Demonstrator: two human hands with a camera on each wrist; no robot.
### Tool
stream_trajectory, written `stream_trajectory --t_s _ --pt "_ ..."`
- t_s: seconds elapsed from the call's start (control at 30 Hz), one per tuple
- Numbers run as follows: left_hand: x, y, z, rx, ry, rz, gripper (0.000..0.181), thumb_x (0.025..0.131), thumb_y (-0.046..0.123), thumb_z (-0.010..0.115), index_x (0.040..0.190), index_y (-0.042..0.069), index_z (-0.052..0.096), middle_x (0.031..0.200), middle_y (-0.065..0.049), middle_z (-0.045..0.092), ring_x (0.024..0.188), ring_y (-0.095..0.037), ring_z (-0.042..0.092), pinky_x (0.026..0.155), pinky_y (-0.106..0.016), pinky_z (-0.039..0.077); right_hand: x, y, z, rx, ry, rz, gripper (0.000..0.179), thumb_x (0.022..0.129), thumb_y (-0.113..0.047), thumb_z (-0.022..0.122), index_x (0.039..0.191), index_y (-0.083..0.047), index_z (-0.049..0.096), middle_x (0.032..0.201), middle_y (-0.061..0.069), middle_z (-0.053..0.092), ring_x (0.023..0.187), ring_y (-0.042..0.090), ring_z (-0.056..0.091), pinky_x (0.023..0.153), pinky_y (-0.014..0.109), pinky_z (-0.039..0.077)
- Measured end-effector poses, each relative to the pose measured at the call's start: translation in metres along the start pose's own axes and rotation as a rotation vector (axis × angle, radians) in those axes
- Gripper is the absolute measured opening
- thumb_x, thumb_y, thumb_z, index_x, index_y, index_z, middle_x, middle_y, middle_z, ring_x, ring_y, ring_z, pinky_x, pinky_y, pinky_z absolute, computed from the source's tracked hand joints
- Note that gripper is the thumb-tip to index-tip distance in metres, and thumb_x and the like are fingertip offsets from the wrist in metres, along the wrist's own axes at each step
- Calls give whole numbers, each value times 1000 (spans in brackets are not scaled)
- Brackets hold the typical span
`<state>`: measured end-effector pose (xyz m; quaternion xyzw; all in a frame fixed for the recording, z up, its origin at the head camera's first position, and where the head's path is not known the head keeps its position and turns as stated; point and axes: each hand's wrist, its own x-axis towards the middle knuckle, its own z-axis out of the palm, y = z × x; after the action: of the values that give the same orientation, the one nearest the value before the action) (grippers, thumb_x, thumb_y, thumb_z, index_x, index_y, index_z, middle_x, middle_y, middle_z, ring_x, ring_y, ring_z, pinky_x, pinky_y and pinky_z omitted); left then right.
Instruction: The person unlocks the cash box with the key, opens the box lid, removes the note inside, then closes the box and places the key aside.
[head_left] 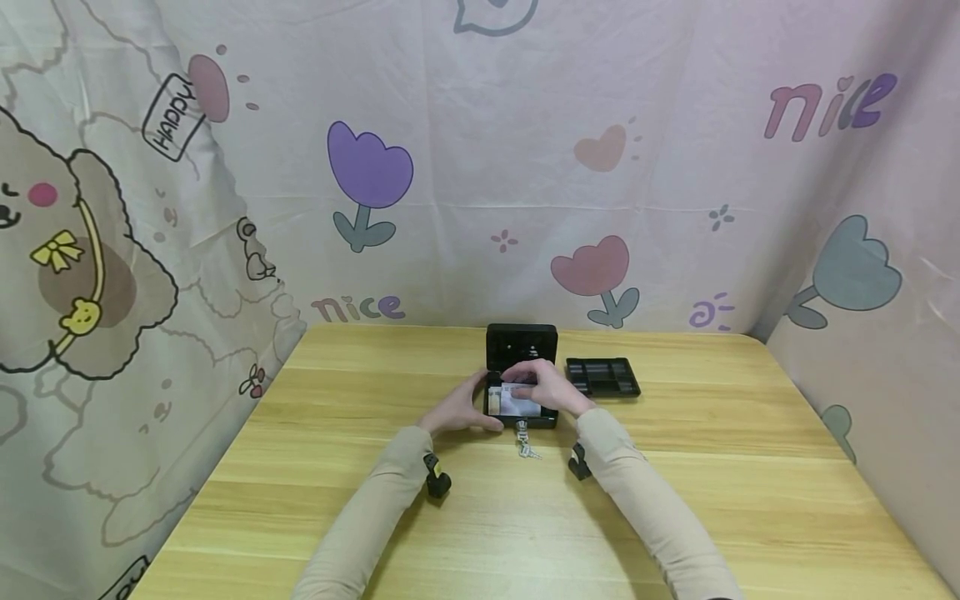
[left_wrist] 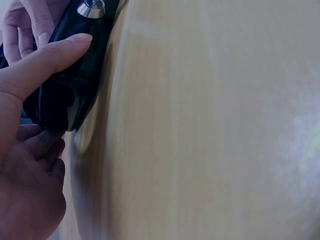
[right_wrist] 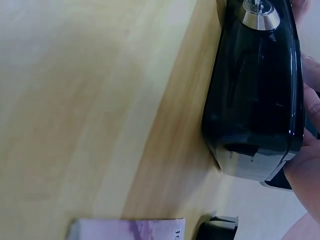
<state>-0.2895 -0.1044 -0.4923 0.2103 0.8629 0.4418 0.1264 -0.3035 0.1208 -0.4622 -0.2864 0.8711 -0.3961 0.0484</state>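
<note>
A small black cash box (head_left: pixel 550 420) stands on the table with its lid (head_left: pixel 522 343) raised at the back. Banknote-like papers (head_left: pixel 519 407) lie flat inside. My left hand (head_left: pixel 459 410) holds the box's left side, thumb along the front and fingers round behind, as the left wrist view also shows. Over the box opening, my right hand (head_left: pixel 546 385) reaches in from the right, its loosely bent fingers at the papers. A silvery lock (right_wrist: pixel 260 15) sits on the box front, and a metal chain (head_left: pixel 522 437) hangs from there onto the table.
A black compartment tray (head_left: pixel 602 377) lies on the table (head_left: pixel 337 367) just right of the box. In the right wrist view a pinkish-purple printed paper (right_wrist: pixel 132 230) lies on the table. A patterned cloth (head_left: pixel 465 167) hangs behind and at both sides.
</note>
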Motion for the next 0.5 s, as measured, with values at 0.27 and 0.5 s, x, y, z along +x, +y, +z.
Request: stream_trajectory --t_s 0.27,0.5 --pt "-1 3 0 3 0 -12 112 73 27 90 159 1 23 165 -23 26 153 -39 27 127 -55 24 -4 3 -3 24 9 -80 28 89 1 70 117 -3 72 119 16 72 97 20 71 85 35 61" --pt "-1 1 -1 -17 -16 6 111 74 25 90 159 2 23 165 -21 27 153 -37 28 127 -52 24 -4 0 -7 34 41 -31 25 90 1 69 115 -4 74 117 14 74 96 22 70 81 30 60"
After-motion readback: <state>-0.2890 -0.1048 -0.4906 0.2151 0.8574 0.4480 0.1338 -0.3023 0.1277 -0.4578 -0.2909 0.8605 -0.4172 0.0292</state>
